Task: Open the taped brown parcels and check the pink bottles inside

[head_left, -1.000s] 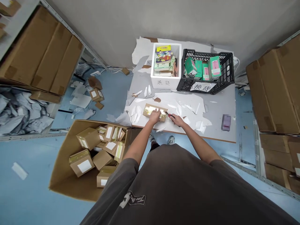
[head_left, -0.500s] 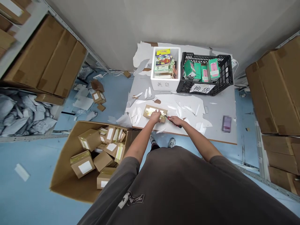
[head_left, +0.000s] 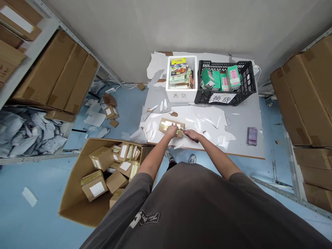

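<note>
A small cardboard box (head_left: pixel 165 124) with a white label and yellowish tape lies near the front edge of the table. My left hand (head_left: pixel 172 131) is closed on its near side, steadying it against the tabletop. In my right hand (head_left: pixel 192 134) is a red-and-black utility knife (head_left: pixel 195 140), its tip at the taped right end of the box. The blade itself is too small to make out. Torn white paper scraps (head_left: pixel 149 130) lie around the box.
Behind stand a white foam bin (head_left: pixel 181 96) of packets and a black crate (head_left: pixel 203 99) of green-and-pink boxes. A phone-like object (head_left: pixel 251 136) lies right. A large carton (head_left: pixel 75 186) of parcels stands at left; shelves (head_left: pixel 44 27) with cartons flank the table.
The view has shifted slightly. My right hand and the knife have moved a little closer to my left hand at the box's right end. The box stays in about the same place.
</note>
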Action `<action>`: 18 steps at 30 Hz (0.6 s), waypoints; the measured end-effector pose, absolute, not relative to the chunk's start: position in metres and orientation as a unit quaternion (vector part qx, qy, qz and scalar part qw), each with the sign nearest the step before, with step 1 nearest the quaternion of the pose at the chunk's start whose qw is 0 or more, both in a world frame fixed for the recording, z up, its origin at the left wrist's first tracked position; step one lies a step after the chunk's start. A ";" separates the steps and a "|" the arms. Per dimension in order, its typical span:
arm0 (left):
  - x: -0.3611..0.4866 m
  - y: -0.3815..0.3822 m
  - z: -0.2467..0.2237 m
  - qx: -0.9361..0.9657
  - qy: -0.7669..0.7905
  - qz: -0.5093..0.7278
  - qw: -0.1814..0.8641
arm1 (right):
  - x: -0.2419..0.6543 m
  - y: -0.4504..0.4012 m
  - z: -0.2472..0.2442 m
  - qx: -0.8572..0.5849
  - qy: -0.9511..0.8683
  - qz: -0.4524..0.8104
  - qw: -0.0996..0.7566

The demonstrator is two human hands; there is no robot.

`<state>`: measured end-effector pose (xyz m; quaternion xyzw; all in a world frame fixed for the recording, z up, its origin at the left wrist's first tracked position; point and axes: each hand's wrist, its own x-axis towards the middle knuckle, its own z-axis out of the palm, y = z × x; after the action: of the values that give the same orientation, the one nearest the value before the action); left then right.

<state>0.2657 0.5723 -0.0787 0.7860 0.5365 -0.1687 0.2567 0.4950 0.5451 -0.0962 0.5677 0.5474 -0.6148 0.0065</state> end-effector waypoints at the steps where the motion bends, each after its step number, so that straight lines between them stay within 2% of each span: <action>1: 0.266 0.573 -0.079 0.785 0.538 -0.167 0.258 | 0.493 0.542 -0.097 0.566 0.545 -0.618 0.003; 6: 0.263 0.574 -0.082 0.779 0.548 -0.147 0.266 | 0.488 0.519 -0.104 0.545 0.517 -0.660 -0.017; 13: 0.244 0.572 -0.081 0.745 0.582 -0.041 0.323 | 0.525 0.495 -0.107 0.586 0.515 -0.622 -0.074; 18: 0.240 0.584 -0.091 0.763 0.594 -0.045 0.253 | 0.550 0.481 -0.100 0.605 0.497 -0.613 -0.105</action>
<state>0.2396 0.5837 -0.0908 0.7627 0.5936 -0.0455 0.2528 0.5495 0.4814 -0.1005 0.6053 0.4971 -0.6127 -0.1053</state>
